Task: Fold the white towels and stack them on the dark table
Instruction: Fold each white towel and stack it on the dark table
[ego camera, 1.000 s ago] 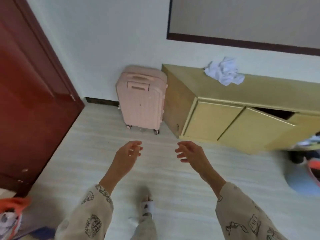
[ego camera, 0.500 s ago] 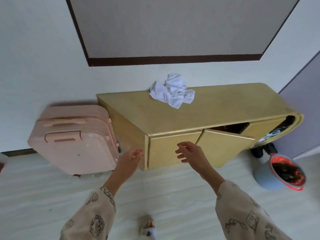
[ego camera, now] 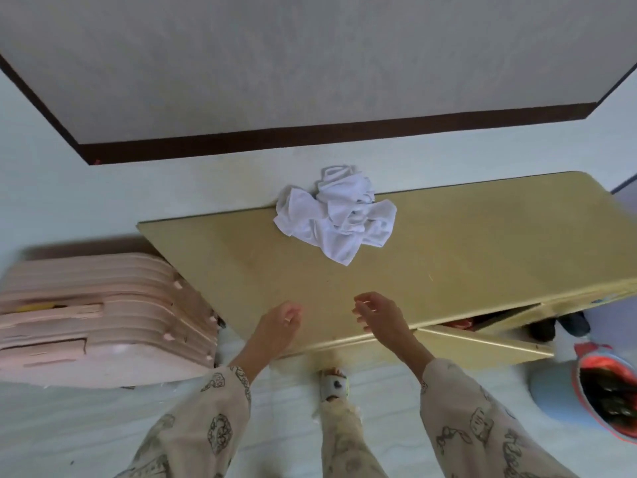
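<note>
White towels (ego camera: 336, 217) crumpled in one heap at 12 o'clock on yellow cabinet top, i.e. counter (ego camera: 448, 257), near its back edge by wall. Left hand (ego camera: 277, 327) and right hand (ego camera: 381, 317) hover side by side over counter's front edge at 6 o'clock from heap, well apart from it; fingers loosely curled, apart, holding nothing. Pink suitcase (ego camera: 100, 315) at 9 o'clock beside counter. Cabinet door (ego camera: 482, 343) ajar at 4 o'clock. Blue bin (ego camera: 599, 391) on floor, far right.

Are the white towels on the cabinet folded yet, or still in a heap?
Still in a heap: the white towels lie crumpled and tangled on the yellow cabinet top, with no flat folded edges. Neither hand touches them.
</note>
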A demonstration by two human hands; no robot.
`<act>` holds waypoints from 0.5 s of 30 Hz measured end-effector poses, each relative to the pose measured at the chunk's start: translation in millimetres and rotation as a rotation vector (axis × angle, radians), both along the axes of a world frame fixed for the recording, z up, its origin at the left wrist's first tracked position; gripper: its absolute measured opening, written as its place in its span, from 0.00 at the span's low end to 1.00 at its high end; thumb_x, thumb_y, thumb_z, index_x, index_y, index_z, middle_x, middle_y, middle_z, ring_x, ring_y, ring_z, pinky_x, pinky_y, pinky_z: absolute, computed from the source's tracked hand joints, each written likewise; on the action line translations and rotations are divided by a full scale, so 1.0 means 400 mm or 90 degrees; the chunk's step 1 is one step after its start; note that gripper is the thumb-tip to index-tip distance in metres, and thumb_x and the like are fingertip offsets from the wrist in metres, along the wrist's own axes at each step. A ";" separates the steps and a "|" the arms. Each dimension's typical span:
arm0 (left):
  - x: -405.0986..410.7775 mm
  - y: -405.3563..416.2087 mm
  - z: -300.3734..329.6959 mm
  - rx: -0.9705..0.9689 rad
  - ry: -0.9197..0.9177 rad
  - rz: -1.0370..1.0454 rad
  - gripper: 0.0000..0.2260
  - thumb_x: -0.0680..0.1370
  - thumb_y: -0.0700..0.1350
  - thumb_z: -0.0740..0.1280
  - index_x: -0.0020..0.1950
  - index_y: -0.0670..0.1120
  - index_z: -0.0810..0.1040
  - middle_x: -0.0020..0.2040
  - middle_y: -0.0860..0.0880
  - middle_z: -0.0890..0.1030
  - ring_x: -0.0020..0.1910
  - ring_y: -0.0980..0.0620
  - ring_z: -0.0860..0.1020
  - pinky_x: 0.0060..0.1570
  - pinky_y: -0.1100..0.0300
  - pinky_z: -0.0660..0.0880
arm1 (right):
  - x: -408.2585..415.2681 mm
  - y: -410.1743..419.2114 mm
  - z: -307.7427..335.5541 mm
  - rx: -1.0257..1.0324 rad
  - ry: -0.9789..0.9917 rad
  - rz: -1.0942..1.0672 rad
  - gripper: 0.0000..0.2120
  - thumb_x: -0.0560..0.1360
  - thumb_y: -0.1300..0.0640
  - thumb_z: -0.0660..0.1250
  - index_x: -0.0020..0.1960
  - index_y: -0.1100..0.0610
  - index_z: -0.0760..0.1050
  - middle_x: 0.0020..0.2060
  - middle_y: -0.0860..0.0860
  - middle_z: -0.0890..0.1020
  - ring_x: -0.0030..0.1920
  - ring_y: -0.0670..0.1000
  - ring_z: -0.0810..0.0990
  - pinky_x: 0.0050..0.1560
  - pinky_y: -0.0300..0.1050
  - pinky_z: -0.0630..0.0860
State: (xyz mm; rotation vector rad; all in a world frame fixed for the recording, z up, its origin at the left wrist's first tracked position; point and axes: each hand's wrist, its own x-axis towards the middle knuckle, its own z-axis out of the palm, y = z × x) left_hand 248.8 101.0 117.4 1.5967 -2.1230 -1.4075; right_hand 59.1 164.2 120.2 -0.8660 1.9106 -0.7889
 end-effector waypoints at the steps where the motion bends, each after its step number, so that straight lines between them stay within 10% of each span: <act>1: -0.036 -0.034 -0.009 0.018 -0.008 0.016 0.13 0.80 0.42 0.59 0.62 0.40 0.74 0.60 0.45 0.78 0.58 0.48 0.76 0.49 0.68 0.66 | -0.029 -0.042 -0.023 0.017 0.015 0.021 0.05 0.77 0.60 0.62 0.50 0.55 0.76 0.40 0.51 0.81 0.42 0.52 0.79 0.49 0.50 0.76; 7: -0.182 -0.170 -0.063 0.117 -0.014 0.124 0.11 0.79 0.42 0.60 0.60 0.42 0.74 0.57 0.43 0.79 0.53 0.47 0.77 0.54 0.56 0.73 | -0.147 -0.266 -0.125 0.110 0.141 0.179 0.13 0.78 0.57 0.61 0.60 0.59 0.74 0.54 0.54 0.79 0.54 0.53 0.77 0.49 0.39 0.68; 15: -0.165 -0.217 -0.142 0.158 -0.037 0.203 0.09 0.79 0.41 0.60 0.57 0.44 0.75 0.50 0.47 0.78 0.44 0.54 0.75 0.38 0.76 0.69 | -0.173 -0.406 -0.249 0.131 0.311 0.326 0.17 0.78 0.56 0.60 0.65 0.58 0.67 0.59 0.55 0.71 0.60 0.56 0.70 0.52 0.48 0.70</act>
